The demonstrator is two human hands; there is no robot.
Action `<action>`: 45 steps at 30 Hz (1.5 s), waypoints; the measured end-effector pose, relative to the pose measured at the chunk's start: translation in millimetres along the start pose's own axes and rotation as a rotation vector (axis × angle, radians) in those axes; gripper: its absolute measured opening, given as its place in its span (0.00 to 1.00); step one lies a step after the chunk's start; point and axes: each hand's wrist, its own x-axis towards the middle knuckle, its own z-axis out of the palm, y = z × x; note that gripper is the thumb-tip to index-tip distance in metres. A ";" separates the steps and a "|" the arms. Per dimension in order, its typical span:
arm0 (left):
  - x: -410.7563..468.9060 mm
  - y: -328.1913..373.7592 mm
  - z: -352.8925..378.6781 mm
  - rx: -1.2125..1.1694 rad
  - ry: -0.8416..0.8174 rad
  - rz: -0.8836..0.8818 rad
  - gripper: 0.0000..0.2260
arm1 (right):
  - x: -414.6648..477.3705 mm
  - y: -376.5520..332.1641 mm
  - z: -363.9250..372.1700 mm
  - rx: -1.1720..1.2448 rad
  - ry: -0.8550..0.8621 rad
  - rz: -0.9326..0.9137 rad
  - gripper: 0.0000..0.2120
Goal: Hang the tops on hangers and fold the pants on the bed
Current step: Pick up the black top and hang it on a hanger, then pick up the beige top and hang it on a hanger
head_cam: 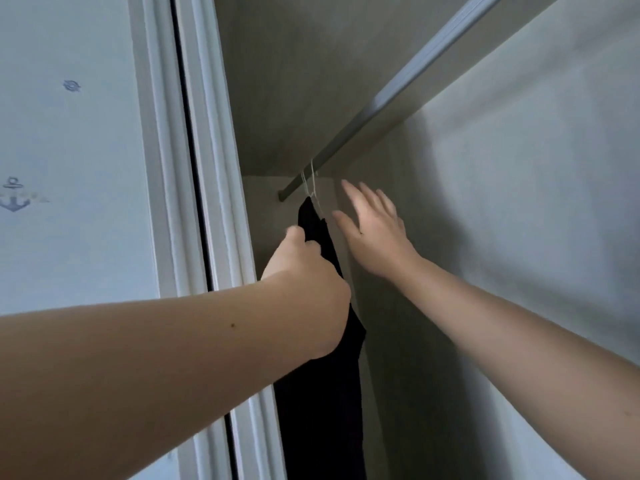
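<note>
Black cloth, matte and soft, hangs as a long narrow top (322,375) from a thin white wire hanger (313,188), whose hook sits over the far end of the grey metal rail (398,95). In the head view the garment's long axis runs straight down from the rail, its upper end narrowing to a point just under the hook and its lower part widening out of view at the bottom edge. The left hand (308,271), below the rail, has its fingers curled round the cloth's near edge, thumb up, gripping it. The right hand (374,230), below the rail and just right of the hanger, is spread flat with straight fingers and holds nothing; whether it touches the cloth cannot be told. Left of the rail stands a white ribbed door frame (194,168). Right of it a smooth pale closet wall (519,168) leaves a narrow gap beside the garment.
</note>
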 end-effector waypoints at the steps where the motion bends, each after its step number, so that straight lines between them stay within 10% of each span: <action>1: -8.3 -3.7 0.4 0.032 0.068 0.022 0.23 | -9.5 -5.7 -10.4 -0.032 -0.002 -0.028 0.27; 6: -66.6 -27.3 25.4 0.070 0.327 0.007 0.37 | -61.1 -54.3 -45.1 -0.108 0.056 -0.149 0.28; 23: -469.8 -136.9 175.1 -0.256 0.343 -0.291 0.38 | -244.9 -388.8 -39.8 -0.049 -0.194 -0.462 0.32; 45: -1043.3 -117.2 325.4 -0.334 -0.622 -0.992 0.38 | -576.7 -902.3 118.6 0.704 -0.722 -1.123 0.33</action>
